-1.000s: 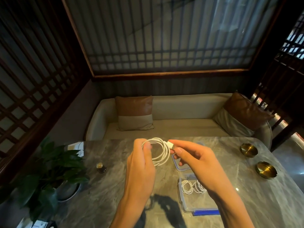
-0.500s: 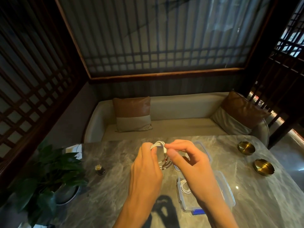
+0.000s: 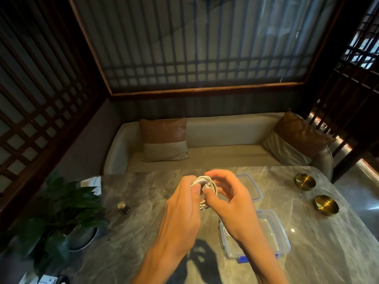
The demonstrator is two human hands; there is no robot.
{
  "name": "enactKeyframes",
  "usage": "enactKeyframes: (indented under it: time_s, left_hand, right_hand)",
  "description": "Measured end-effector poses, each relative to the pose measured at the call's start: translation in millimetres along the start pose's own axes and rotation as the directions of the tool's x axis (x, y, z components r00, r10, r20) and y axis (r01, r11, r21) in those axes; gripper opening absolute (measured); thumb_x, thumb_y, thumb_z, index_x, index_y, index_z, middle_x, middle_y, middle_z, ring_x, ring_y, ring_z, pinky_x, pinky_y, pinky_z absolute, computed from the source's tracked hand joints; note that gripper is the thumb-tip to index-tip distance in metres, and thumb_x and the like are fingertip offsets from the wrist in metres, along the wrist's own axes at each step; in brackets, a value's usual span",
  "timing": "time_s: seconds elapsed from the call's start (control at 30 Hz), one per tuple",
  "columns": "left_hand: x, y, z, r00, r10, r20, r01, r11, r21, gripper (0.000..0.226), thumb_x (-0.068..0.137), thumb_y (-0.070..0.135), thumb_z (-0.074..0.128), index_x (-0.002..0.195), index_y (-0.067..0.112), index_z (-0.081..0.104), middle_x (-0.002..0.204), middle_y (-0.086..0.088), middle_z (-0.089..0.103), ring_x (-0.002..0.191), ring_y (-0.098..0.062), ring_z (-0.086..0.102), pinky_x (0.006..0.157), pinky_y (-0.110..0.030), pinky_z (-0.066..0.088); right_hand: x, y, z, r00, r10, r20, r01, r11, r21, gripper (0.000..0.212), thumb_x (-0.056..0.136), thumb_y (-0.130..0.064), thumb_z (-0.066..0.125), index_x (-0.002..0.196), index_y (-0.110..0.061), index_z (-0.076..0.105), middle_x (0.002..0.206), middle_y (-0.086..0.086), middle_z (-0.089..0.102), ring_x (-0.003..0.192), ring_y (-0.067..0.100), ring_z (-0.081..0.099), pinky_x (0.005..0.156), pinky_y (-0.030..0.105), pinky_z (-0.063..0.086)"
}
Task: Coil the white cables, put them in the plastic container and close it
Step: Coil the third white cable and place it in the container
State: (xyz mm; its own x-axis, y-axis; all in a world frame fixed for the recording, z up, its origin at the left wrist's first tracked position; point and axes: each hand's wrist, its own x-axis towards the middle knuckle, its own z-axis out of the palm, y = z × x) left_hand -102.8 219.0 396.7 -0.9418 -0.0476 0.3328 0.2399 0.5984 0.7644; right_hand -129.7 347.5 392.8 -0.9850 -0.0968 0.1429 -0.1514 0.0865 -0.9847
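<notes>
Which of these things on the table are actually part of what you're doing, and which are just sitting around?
Part of the job:
white cable coil, held by left hand and right hand
plastic container
container lid

Just lying about:
two brass bowls
potted plant
small bottle
cushions

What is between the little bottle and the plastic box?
In the head view, the left hand crosses between the small bottle and the plastic container, above bare table.

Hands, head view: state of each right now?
Left hand: closed on the coiled white cable.
Right hand: thumb and fingertips pinch the same coil; other fingers loosely curled.
</notes>
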Motion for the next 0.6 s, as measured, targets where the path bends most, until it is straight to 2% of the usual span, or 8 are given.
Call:
enactKeyframes:
  time_s: [0.07, 0.13, 0.2, 0.23, 0.33, 0.43, 0.5, 0.6]
  left_hand:
    - [0.2, 3.2, -0.7, 1.0, 0.024, -0.004, -0.024, 1.0, -0.017, 0.022, 0.103, 0.043, 0.027, 0.102, 0.043, 0.049, 0.096, 0.021, 0.059, 0.089, -0.004, 0.062, 0.067, -0.006, 0.044]
    - [3.1, 2.8, -3.0, 0.999, 0.023, -0.028, -0.025, 0.999, -0.045, 0.023, 0.103, 0.041, 0.03, 0.103, 0.038, 0.053, 0.095, 0.019, 0.061, 0.09, -0.004, 0.063, 0.068, -0.009, 0.046]
    - [8.8, -1.7, -6.9, 0.997, -0.002, -0.081, -0.003, 0.999, -0.051, 0.022, 0.103, 0.033, 0.035, 0.099, 0.031, 0.056, 0.091, 0.015, 0.064, 0.086, -0.005, 0.063, 0.066, -0.015, 0.046]
    - [10.9, -4.0, -9.0, 0.995, -0.025, -0.1, 0.018, 0.997, -0.072, 0.021, 0.102, 0.03, 0.037, 0.096, 0.029, 0.057, 0.088, 0.014, 0.064, 0.083, -0.007, 0.063, 0.065, -0.015, 0.047]
    - [11.9, -7.8, -13.4, 0.992, -0.086, -0.096, 0.073, 0.989, -0.127, 0.023, 0.103, 0.031, 0.037, 0.093, 0.028, 0.057, 0.088, 0.015, 0.064, 0.081, -0.007, 0.063, 0.064, -0.012, 0.046]
    - [11.3, -10.5, -13.9, 0.994, -0.106, -0.034, 0.098, 0.978, -0.187, 0.025, 0.105, 0.029, 0.039, 0.093, 0.026, 0.06, 0.09, 0.016, 0.065, 0.082, -0.003, 0.063, 0.067, -0.009, 0.046]
    - [11.5, -12.8, -13.1, 0.988, -0.143, 0.059, 0.154, 0.947, -0.283, 0.025, 0.105, 0.025, 0.042, 0.091, 0.026, 0.064, 0.085, 0.016, 0.066, 0.076, 0.002, 0.062, 0.065, -0.009, 0.046]
    - [11.2, -16.0, -17.5, 0.95, -0.205, 0.235, 0.296, 0.83, -0.473, 0.028, 0.104, 0.025, 0.044, 0.088, 0.026, 0.067, 0.074, 0.016, 0.067, 0.064, 0.005, 0.061, 0.054, -0.01, 0.045]
  right_hand:
    - [0.6, -2.7, 5.6, 1.0, -0.009, -0.013, 0.008, 0.997, -0.081, 0.03, 0.086, -0.01, 0.065, 0.105, -0.032, 0.069, 0.098, -0.014, 0.072, 0.095, 0.008, 0.068, 0.077, 0.034, 0.062]
    - [2.8, -3.6, 6.6, 0.999, 0.031, 0.028, -0.028, 0.995, -0.093, 0.027, 0.085, -0.012, 0.063, 0.102, -0.032, 0.071, 0.094, -0.013, 0.073, 0.087, 0.005, 0.067, 0.071, 0.029, 0.06]
    - [5.1, -3.6, 0.3, 0.982, 0.134, 0.136, -0.135, 0.991, 0.001, 0.018, 0.09, -0.016, 0.065, 0.1, -0.029, 0.074, 0.087, -0.011, 0.073, 0.074, 0.001, 0.062, 0.062, 0.019, 0.053]
    - [5.7, -3.6, -5.1, 0.952, 0.209, 0.223, -0.234, 0.968, 0.094, 0.014, 0.091, -0.022, 0.067, 0.103, -0.026, 0.075, 0.085, -0.009, 0.072, 0.072, 0.001, 0.059, 0.059, 0.017, 0.05]
    - [6.4, 1.6, -20.7, 0.827, 0.306, 0.472, -0.511, 0.759, 0.403, 0.029, 0.09, -0.03, 0.067, 0.113, -0.013, 0.074, 0.094, -0.001, 0.072, 0.077, 0.003, 0.062, 0.063, 0.018, 0.053]
    - [7.8, 4.6, -25.0, 0.727, 0.219, 0.651, -0.661, 0.479, 0.577, 0.039, 0.086, -0.015, 0.072, 0.121, 0.002, 0.066, 0.1, 0.011, 0.071, 0.079, 0.011, 0.063, 0.066, 0.02, 0.058]
    - [8.2, 6.4, -21.1, 0.683, 0.173, 0.709, -0.705, 0.41, 0.579, 0.039, 0.08, -0.01, 0.079, 0.115, 0.005, 0.068, 0.095, 0.013, 0.069, 0.076, 0.011, 0.061, 0.063, 0.018, 0.058]
    - [9.0, 11.2, -16.4, 0.657, 0.196, 0.728, -0.728, 0.417, 0.544, 0.036, 0.076, -0.007, 0.081, 0.108, 0.004, 0.07, 0.093, 0.015, 0.063, 0.071, 0.01, 0.056, 0.058, 0.015, 0.055]
